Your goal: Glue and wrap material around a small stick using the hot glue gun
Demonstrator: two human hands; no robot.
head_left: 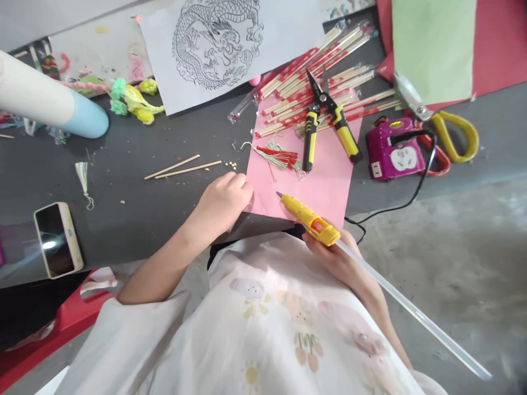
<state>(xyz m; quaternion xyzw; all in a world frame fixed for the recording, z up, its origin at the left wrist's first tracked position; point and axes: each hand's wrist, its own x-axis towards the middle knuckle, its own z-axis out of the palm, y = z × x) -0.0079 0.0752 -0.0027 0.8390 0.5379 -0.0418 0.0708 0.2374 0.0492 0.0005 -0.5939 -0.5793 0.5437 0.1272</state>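
Note:
My right hand (335, 255) grips a yellow hot glue gun (308, 218) with a long clear glue stick (411, 312) trailing from its back. Its nozzle points over a pink paper sheet (325, 181) at the table's near edge. My left hand (224, 200) is curled at the sheet's left edge, fingers pinched together on the paper's border; what sits between the fingertips is hidden. A red and green tassel (280, 156) lies on the pink sheet just beyond both hands.
Yellow-handled cutters (329, 118) lie over a pile of red-tipped bamboo sticks (321, 77). Two loose sticks (183, 167) lie left. A purple power socket (393, 153), yellow scissors (448, 131), a dragon drawing (226, 44), a phone (57, 238) and a white tube (45, 99) sit around.

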